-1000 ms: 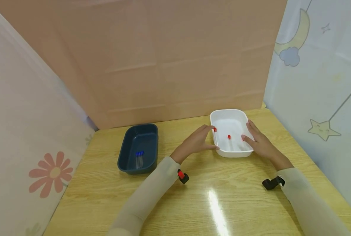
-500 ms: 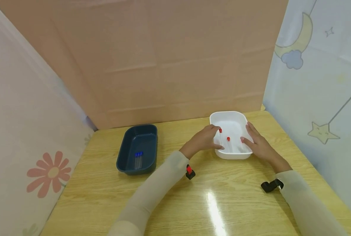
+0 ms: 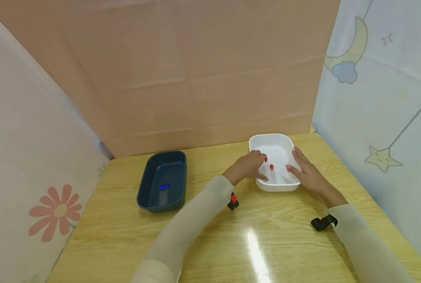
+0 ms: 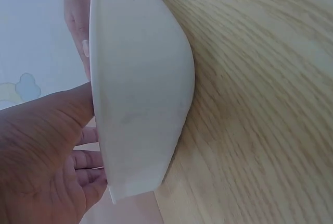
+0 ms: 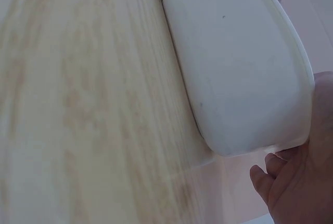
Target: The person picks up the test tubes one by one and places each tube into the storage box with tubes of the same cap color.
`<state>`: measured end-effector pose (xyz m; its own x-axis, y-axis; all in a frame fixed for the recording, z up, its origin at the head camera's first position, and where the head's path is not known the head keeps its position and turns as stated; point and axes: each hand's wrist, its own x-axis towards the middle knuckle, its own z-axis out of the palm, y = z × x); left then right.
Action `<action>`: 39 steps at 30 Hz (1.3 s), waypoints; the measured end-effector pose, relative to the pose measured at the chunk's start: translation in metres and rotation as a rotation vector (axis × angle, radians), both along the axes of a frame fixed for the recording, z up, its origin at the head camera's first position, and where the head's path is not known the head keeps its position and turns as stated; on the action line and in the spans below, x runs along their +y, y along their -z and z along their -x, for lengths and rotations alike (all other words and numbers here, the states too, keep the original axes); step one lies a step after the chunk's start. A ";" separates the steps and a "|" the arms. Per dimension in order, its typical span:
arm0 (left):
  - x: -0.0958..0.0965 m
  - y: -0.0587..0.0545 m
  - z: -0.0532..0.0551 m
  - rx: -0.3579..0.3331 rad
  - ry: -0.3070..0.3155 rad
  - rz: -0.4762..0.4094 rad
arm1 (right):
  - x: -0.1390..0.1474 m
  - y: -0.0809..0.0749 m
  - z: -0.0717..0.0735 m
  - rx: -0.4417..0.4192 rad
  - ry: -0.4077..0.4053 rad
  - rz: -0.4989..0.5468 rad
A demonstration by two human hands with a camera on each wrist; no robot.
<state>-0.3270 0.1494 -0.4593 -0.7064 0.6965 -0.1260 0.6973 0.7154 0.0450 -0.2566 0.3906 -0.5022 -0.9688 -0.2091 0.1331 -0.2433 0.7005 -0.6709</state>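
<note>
A white tray (image 3: 271,141) holds several clear tubes with red caps, like test tubes. My left hand (image 3: 246,167) reaches over its left rim and holds a red-capped tube (image 3: 266,169) between thumb and fingers, low inside. Another tube, with its red cap (image 3: 271,167) showing, lies just to the right. My right hand (image 3: 311,177) grips the tray's right side, thumb inside near a further red cap (image 3: 287,168) and fingers along the rim. In the left wrist view the tray's wall (image 4: 140,88) hides the left fingertips and the tube.
To the left stands a dark blue tray (image 3: 162,155) with several blue-capped tubes (image 3: 163,194) lying side by side in it. Both trays rest on a wooden table (image 3: 224,243). A plain brown backdrop (image 3: 196,78) rises behind, and printed curtains (image 3: 380,118) flank the table.
My left hand has moved right and over the rim, bringing its red-capped tube from the tray's left edge down beside the other tubes. The right hand stays at the tray.
</note>
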 end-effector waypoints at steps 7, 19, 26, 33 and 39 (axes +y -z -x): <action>0.014 0.000 -0.001 0.053 0.037 0.046 | 0.001 -0.001 0.000 0.037 -0.013 0.014; 0.026 0.007 -0.006 0.149 0.023 0.178 | -0.003 -0.004 -0.001 0.045 -0.022 0.014; 0.029 0.010 -0.006 0.140 0.022 0.205 | -0.004 -0.004 -0.002 0.046 -0.017 -0.003; 0.033 0.009 -0.006 0.111 0.015 0.210 | -0.006 -0.009 -0.004 0.030 -0.015 0.003; 0.030 0.006 -0.008 0.118 0.036 0.186 | -0.006 -0.010 -0.005 0.006 -0.010 0.010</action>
